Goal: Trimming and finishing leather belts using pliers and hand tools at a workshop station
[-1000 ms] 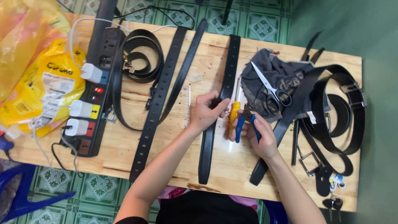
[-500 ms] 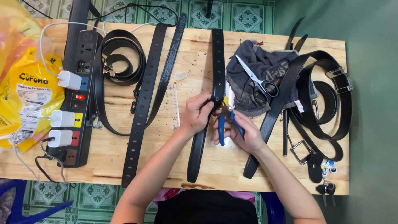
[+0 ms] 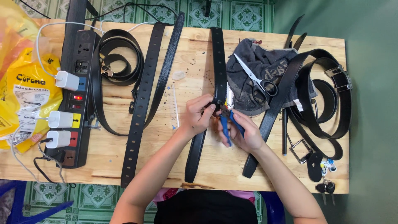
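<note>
A black leather belt (image 3: 218, 62) lies lengthwise down the middle of the wooden table (image 3: 199, 170). My left hand (image 3: 198, 116) pinches the belt at its mid part. My right hand (image 3: 244, 132) grips a blue-handled tool (image 3: 226, 124), its jaws set against the belt right beside my left fingers. What the jaws hold is hidden by my fingers.
A black power strip (image 3: 76, 95) with white chargers lies at the left, next to yellow bags (image 3: 20, 91). More black belts (image 3: 141, 103) lie left of centre and coiled at the right (image 3: 327, 99). Scissors (image 3: 255, 79) rest on a grey cloth (image 3: 269, 66). Keys (image 3: 325, 186) lie at the front right.
The orange-handled tool seen by my hands a second ago is out of sight. Both hands have closed in on the belt, with the blue tool brought up to it.
</note>
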